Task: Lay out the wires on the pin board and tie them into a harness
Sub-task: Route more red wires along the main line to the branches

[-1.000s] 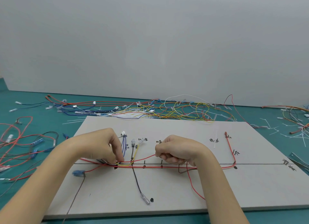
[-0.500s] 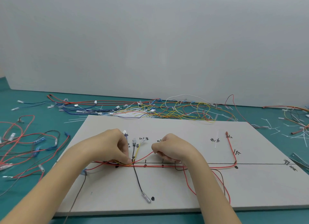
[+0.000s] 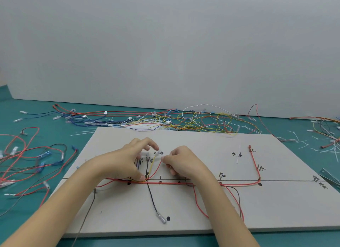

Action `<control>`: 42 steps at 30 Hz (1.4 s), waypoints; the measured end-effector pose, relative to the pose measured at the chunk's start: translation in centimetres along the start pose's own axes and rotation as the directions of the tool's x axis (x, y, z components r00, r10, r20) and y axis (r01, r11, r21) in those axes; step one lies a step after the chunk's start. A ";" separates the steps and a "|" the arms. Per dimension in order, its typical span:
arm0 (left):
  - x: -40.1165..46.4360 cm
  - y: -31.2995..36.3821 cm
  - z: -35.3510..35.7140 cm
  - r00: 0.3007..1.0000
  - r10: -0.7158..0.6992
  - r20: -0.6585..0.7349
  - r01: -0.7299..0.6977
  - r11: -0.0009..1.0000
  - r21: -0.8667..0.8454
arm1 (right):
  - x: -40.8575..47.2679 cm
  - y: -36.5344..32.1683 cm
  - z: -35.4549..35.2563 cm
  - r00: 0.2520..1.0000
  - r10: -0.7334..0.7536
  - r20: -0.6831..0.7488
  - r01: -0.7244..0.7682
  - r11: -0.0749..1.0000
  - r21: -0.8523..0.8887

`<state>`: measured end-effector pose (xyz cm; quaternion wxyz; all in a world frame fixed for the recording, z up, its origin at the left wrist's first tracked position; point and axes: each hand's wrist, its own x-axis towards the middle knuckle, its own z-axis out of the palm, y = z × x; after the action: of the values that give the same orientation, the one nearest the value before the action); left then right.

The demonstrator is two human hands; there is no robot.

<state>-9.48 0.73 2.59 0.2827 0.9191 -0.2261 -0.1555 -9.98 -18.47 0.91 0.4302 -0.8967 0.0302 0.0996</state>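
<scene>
A: Where can a hand pass on the board (image 3: 202, 147)?

B: The far strip and the near right part lie bare. Along the middle line, upright pins (image 3: 160, 177) and red wires (image 3: 239, 183) block the way.

A: And off the board?

B: A wire pile (image 3: 165, 120) lies behind it, loose wires (image 3: 27, 154) to the left, cable ties (image 3: 303, 142) to the right.

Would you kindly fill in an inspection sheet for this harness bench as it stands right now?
Surface: teal table bearing a pale pin board.
Job's things: red wire routed along the board's drawn line; black wire ending in a metal tip.
Clutter: cut zip ties scattered right of the board.
Grippers: left hand presses the wires at the junction; right hand pinches a red wire end.
Cables: loose wire piles behind the board and at left.
Surroundings: plain grey wall.
</scene>
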 end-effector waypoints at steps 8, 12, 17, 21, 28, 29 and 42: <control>0.7 -0.9 0.1 0.999 0.022 0.040 -0.021 0.999 -0.042 | -0.1 -0.2 0.3 0.998 -0.030 -0.050 0.028 0.999 -0.036; 0.9 -1.2 0.2 1.000 0.021 0.016 -0.021 1.000 -0.022 | -0.2 -0.2 0.1 0.999 -0.016 -0.050 0.015 1.000 -0.024; 0.8 -1.3 0.2 0.997 -0.045 -0.057 0.047 0.998 0.039 | -0.2 -0.2 -0.1 0.999 -0.006 -0.038 0.004 1.000 -0.029; 0.5 -0.9 0.4 0.996 -0.035 -0.084 0.043 0.994 0.099 | -0.4 -0.2 -0.3 1.000 -0.001 -0.019 0.001 1.000 -0.029; 0.6 -0.5 0.5 0.994 0.011 -0.105 0.006 0.986 0.164 | -0.4 -0.2 -0.4 1.000 0.006 -0.005 -0.007 1.000 -0.030; 0.6 -0.7 0.5 0.995 0.001 -0.104 0.016 0.987 0.158 | -0.4 -0.2 -0.4 1.000 0.008 -0.005 -0.009 0.999 -0.030; 1.6 -2.9 -0.2 0.999 -0.045 -0.009 0.044 0.995 -0.086 | 0.4 -1.7 -1.5 0.994 0.072 0.087 -0.057 0.984 -0.170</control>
<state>-7.15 2.12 0.77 0.3196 0.9117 -0.1973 -0.1664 -9.12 -18.57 3.08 0.3509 -0.9226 0.0309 0.1571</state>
